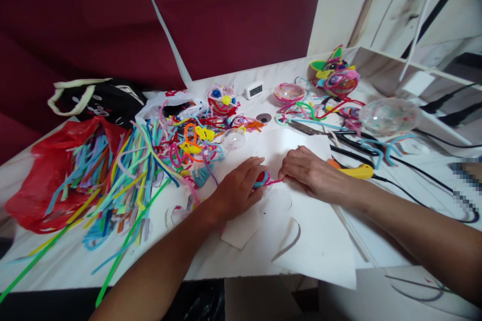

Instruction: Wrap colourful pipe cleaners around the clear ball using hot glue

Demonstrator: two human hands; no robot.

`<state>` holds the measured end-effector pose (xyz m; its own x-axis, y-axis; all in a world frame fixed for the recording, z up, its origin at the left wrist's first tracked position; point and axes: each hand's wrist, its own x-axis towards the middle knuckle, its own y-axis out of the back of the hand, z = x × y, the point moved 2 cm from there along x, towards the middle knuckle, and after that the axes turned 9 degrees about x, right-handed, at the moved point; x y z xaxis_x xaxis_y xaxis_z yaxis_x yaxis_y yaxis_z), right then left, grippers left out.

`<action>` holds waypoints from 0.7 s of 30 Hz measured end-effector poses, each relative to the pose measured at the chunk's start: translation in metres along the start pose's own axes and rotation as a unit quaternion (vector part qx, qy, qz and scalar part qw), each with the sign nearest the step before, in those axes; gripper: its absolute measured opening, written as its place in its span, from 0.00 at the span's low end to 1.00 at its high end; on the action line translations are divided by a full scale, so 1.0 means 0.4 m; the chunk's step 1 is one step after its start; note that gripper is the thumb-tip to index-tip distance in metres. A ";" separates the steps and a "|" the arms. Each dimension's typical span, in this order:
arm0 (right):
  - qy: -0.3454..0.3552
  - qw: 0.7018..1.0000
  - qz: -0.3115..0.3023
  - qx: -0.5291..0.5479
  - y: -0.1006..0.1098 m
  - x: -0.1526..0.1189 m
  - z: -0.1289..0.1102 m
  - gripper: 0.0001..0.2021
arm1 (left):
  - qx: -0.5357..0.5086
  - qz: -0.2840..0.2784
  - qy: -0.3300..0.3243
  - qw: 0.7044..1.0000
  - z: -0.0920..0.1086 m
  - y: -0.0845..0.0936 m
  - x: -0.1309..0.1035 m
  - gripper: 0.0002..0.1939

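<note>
Over the white paper (pixel 320 241), my left hand (pixel 243 183) is closed around a small coil of pipe cleaner (pixel 260 178), blue outside with red and pink inside. A pink pipe cleaner end (pixel 275 181) stretches from the coil to my right hand (pixel 303 173), whose fingers pinch it. Just behind my left hand sits a small clear plastic dome (pixel 234 139). Cut paper scraps (pixel 241 230) lie in front of the hands.
Loose pipe cleaners (pixel 124 180) spill from a red plastic bag (pixel 41 185) at left. Scissors (pixel 307 128), a yellow-handled tool (pixel 359 171) and black cables (pixel 406 195) lie at right. A decorated ball (pixel 222 99), a small digital clock (pixel 254 90) and a clear bowl (pixel 389 116) stand farther back.
</note>
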<state>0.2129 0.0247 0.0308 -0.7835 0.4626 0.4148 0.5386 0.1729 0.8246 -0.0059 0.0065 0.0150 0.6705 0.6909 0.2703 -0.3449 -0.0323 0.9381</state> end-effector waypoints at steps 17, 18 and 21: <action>-0.086 0.991 -0.073 -0.072 0.075 -0.082 0.032 0.12 | 0.009 0.004 -0.017 1.000 -0.013 -0.013 -0.004 0.21; -0.102 0.987 -0.073 -0.097 0.083 -0.105 0.034 0.13 | 0.010 0.005 -0.017 1.000 -0.013 -0.013 -0.004 0.21; -0.127 0.982 -0.075 -0.122 0.087 -0.176 0.039 0.21 | 0.010 0.013 -0.020 1.000 -0.011 -0.012 -0.003 0.20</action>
<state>0.2917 0.0117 0.0244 -0.7285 0.6556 0.1986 0.3092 0.0560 0.9493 -0.0080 0.0091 0.0092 0.6873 0.6599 0.3037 -0.3496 -0.0659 0.9346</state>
